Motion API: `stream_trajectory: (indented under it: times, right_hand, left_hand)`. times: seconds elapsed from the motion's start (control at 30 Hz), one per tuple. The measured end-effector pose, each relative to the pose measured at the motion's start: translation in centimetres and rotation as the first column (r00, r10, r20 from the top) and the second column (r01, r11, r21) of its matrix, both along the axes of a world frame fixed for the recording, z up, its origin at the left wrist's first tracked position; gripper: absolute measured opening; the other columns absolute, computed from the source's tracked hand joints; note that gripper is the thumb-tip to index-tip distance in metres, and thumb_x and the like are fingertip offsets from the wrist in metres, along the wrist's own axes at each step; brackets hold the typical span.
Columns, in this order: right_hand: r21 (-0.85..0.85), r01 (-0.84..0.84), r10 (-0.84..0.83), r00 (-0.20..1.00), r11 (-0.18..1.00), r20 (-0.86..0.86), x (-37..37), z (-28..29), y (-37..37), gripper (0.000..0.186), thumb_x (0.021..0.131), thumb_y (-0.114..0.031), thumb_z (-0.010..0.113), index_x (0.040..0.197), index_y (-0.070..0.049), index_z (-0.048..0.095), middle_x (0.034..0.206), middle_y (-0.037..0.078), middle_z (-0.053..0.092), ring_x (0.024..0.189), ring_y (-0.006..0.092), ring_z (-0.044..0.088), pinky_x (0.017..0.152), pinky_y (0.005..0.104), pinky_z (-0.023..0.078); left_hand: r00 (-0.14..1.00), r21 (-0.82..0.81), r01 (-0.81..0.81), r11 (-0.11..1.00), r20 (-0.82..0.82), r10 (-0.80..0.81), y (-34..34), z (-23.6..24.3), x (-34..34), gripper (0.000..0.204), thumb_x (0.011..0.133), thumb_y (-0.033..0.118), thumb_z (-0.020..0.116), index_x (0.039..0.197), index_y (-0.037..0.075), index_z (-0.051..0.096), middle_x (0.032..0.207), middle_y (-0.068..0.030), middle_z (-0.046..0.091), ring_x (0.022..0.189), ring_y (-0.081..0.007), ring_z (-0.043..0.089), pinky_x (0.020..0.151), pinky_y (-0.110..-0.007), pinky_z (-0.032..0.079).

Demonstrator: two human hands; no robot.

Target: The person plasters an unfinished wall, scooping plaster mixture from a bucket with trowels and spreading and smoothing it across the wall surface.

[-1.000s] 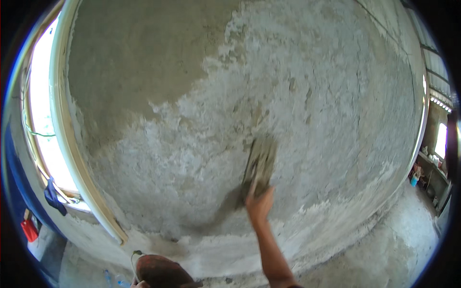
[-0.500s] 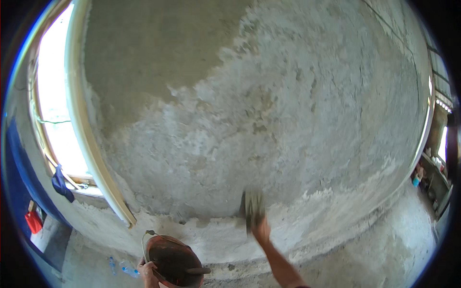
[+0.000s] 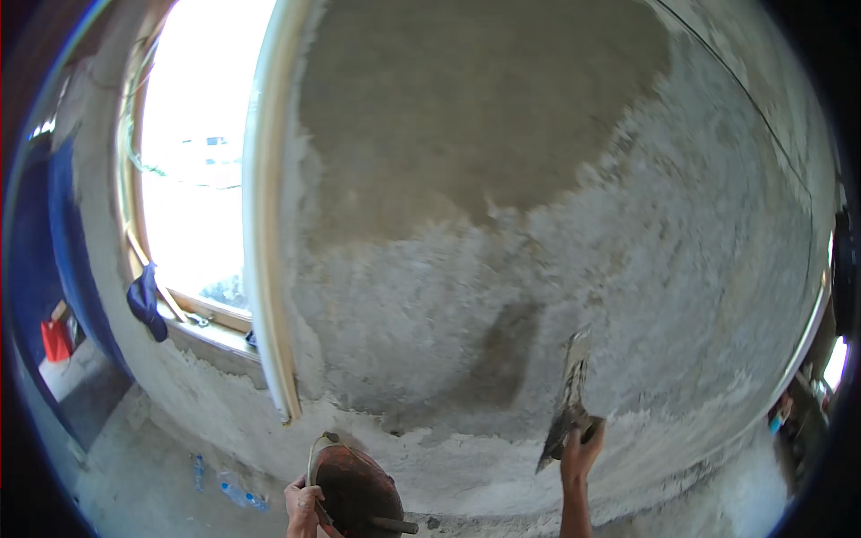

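Observation:
My right hand [image 3: 581, 450] is wrapped round the handle of a plastering trowel [image 3: 574, 386], whose long blade is smeared with grey mortar. The trowel stands upright, edge-on, close to the wall; a gap to the wall cannot be judged. To its left a dark patch [image 3: 513, 354] shows on the rough grey wall [image 3: 430, 305]. At the lower edge my left hand [image 3: 303, 502] is closed on the rim of a reddish bucket [image 3: 395, 489], beside its raised handle. The bucket is tilted and dark inside. A stick-like handle [image 3: 395, 525] pokes over its right side.
Smooth darker plaster [image 3: 466, 108] covers the upper wall. At left are a bright window [image 3: 193, 161] with a pale vertical strip [image 3: 269, 197], and a blue cap [image 3: 146, 303] hanging by the sill. Plastic bottles [image 3: 238, 495] lie on the floor, and a red bag [image 3: 56, 341] stands farther left.
The view has swung left and up, showing more of the window. My right hand has brought the trowel away from the lower wall, and a dark patch now shows left of it.

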State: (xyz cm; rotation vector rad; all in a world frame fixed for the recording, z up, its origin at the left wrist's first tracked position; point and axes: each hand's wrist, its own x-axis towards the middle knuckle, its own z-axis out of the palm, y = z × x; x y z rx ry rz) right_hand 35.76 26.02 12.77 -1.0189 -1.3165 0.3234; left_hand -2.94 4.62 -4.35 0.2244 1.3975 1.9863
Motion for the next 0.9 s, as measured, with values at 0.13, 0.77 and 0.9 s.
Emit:
stream_trajectory:
  times: [0.13,0.77,0.9]
  right_hand:
    - [0.034,-0.128,0.129,0.991,0.991,-0.028,-5.6,11.6,0.3,0.049,0.088,-0.011,0.051,0.132,0.005,0.037,0.105,0.015,0.057,0.094,0.0216,0.055,0.082,0.0306,0.044]
    - [0.514,-0.333,0.257,0.942,0.791,0.214,-31.3,32.9,-1.6,0.038,0.091,-0.025,0.053,0.117,0.002,0.058,0.107,0.018,0.064,0.094,0.0272,0.064,0.084,0.0389,0.050]
    - [0.676,-0.164,-0.164,0.905,0.718,0.393,-35.0,31.6,-0.7,0.030,0.087,-0.013,0.059,0.112,0.003,0.061,0.109,0.025,0.063,0.102,0.0326,0.063,0.086,0.0422,0.049]
  left_hand:
    - [0.993,-0.220,-0.004,0.975,-0.119,-0.023,0.0,2.8,-1.9,0.046,0.050,-0.008,0.051,0.092,-0.002,0.069,0.072,-0.0025,0.061,0.060,-0.0148,0.054,0.052,-0.023,0.042]
    - [0.962,-0.284,0.244,0.927,-0.050,-0.268,0.1,3.6,-10.4,0.035,0.068,0.005,0.053,0.100,0.009,0.069,0.057,-0.0008,0.052,0.046,-0.0101,0.048,0.040,-0.026,0.039]
    - [0.906,-0.309,0.277,0.910,-0.232,-0.354,-0.4,6.4,-10.9,0.036,0.069,0.006,0.054,0.102,0.008,0.068,0.061,-0.0008,0.055,0.052,-0.0102,0.050,0.047,-0.027,0.041]
